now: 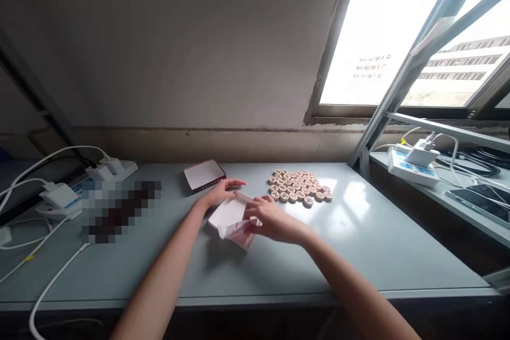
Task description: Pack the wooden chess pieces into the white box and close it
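Observation:
A shallow box tray (227, 215) with a white inside lies tilted on the desk between my hands. My left hand (219, 193) grips its far left edge, fingers stretched along the outside and thumb at the rim. My right hand (274, 219) reaches over the right side with bent fingers, pinching a thin crumpled whitish sheet with red print (239, 228), paper or plastic. That sheet hangs over the near side of the tray. Round wooden Chinese chess pieces (297, 187) lie face up in a loose cluster just beyond my right hand.
Behind my left hand sits a dark-sided box lid (204, 174), white inside. Power strips (66, 199) with white cables stand at the left, beside a blurred-out patch. On the right shelf are another power strip (414, 164), black cables and a phone (482, 202). A metal post (388, 101) rises there.

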